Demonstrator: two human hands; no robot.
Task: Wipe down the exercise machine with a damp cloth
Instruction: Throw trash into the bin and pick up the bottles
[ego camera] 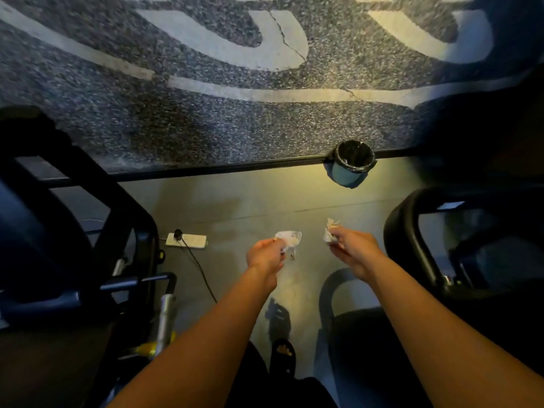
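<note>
Machines frame the scene on both sides: a dark exercise machine (73,231) fills the left, its black frame and a silver post low down, and a second machine (459,245) with a curved black handle loop stands at the right, leaving a lane of bare grey floor (250,201) between them where the person stands. Beyond that lane a black strip marks the edge where the smooth floor meets speckled flooring (206,119) painted with pale curved bands. A small bin (351,166) lined with a black bag sits right on that edge, straight ahead of the hands and slightly right, with nothing between it and them. A white power strip (187,240) lies on the floor near the left machine, its cord trailing back toward the person's feet, a thing to step around. Both arms reach forward over the open lane. The left hand (266,256) pinches a crumpled white cloth (290,237) at its fingertips, and the right hand (350,245) grips a second crumpled white piece (331,231); the two wads are apart, not touching each other or either machine. Held out like this and aimed toward the bin, they look more like used wipes about to be dropped than cloths ready for wiping, though whether they are damp cannot be told. One sandalled foot (284,354) shows below.
</note>
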